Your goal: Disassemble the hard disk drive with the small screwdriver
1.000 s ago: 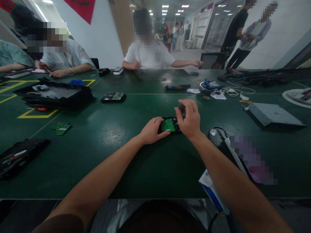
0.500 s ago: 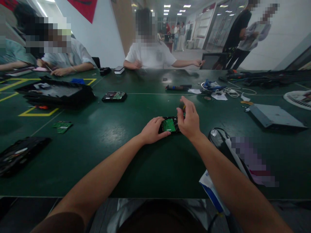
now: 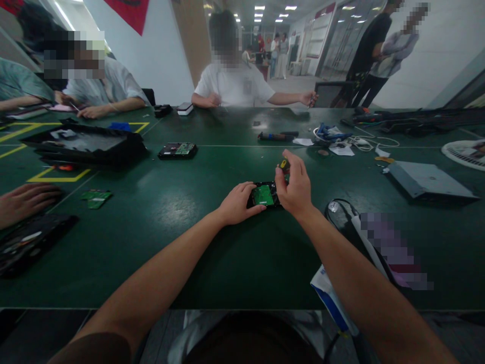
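Note:
A black hard drive with a green circuit board lies on the green table in front of me. My left hand grips its left end, thumb along the near edge and fingers over the far side. Above the drive's right end, my right hand is closed around a small screwdriver with a black and yellow handle end. My fingers and palm hide the screwdriver's shaft and tip, so I cannot tell whether it touches the drive.
Another drive lies farther left, with loose green boards and a black casing. Another person's hand is at the left by a black device. A metal box and tangled cables sit right.
The screwdriver's handle has turned a little in my right hand, and its yellow end shows more. Another person's hand has come in at the left edge. My left hand has stayed put.

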### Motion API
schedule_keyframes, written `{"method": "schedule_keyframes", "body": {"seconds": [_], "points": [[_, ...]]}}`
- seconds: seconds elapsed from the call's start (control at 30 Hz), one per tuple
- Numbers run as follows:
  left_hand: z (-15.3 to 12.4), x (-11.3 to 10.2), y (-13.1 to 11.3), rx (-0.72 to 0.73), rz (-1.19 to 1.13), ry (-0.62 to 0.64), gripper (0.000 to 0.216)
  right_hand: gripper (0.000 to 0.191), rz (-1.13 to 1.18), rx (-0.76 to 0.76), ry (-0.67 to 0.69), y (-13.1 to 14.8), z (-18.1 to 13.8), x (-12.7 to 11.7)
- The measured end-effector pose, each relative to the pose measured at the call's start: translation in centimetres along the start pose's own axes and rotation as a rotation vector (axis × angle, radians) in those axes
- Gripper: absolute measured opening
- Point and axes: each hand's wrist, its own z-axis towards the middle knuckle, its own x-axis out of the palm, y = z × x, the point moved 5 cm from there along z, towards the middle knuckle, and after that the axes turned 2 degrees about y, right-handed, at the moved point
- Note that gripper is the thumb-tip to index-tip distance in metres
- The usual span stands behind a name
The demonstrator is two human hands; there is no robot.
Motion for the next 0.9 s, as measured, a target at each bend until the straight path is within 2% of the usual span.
{"method": "schedule_keyframes", "body": {"seconds": [0.2, 0.4, 0.63, 0.77, 0.9], "points": [[-0.03, 0.01, 0.04, -0.003, -0.002, 0.003, 0.075, 0.040, -0.026, 0.026, -0.017, -0.15, 0.05, -0.45], [-0.09, 0.05, 0.06, -0.005, 0.001, 0.003, 0.077, 0.047, 0.036, 0.013, -0.001, -0.22, -0.05, 0.06], [-0.09, 0.01, 0.08, 0.000, 0.003, -0.005, 0.076, 0.036, -0.004, 0.046, -0.040, 0.03, 0.03, -0.64], [-0.14, -0.07, 0.04, -0.010, 0.003, -0.002, 0.076, 0.045, 0.017, 0.007, -0.006, -0.11, 0.05, -0.16], [-0.15, -0.17, -0.11, -0.009, -0.006, 0.004, 0.075, 0.050, 0.025, 0.037, 0.011, -0.52, -0.07, 0.08]]}}
